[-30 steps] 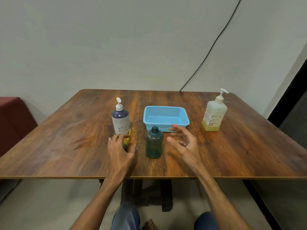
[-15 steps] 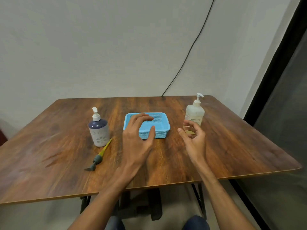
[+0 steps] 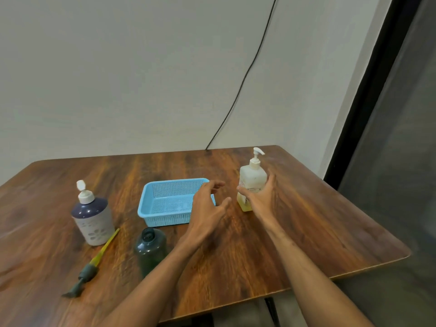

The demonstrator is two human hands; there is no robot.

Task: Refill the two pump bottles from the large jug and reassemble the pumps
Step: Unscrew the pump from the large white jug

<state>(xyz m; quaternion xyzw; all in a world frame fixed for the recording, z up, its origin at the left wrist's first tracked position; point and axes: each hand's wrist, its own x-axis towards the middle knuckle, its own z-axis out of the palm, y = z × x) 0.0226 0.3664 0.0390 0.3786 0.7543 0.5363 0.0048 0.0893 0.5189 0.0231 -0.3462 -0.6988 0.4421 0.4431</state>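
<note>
A translucent pump bottle point(image 3: 252, 178) with a little yellow liquid at its bottom stands at the table's right. My right hand point(image 3: 262, 199) wraps around its lower half, thumb on the left side and fingers behind. My left hand point(image 3: 206, 206) hovers just left of it, over the basket's right corner, fingers spread and holding nothing. A dark green bottle point(image 3: 151, 249) stands uncapped beside my left forearm. Its removed pump point(image 3: 94, 263), with a yellow tube, lies flat on the table. A purple and white pump bottle point(image 3: 93, 220) stands at the left with its pump on.
An empty light blue mesh basket point(image 3: 165, 219) sits mid-table. The wooden table point(image 3: 306, 232) ends close on the right and front. A black cable point(image 3: 245, 74) runs down the wall behind, and a dark door frame point(image 3: 368, 90) stands to the right.
The view swung right. My left hand left the pump on the table and moved across towards the translucent bottle. My right hand reached out and closed around that bottle.
</note>
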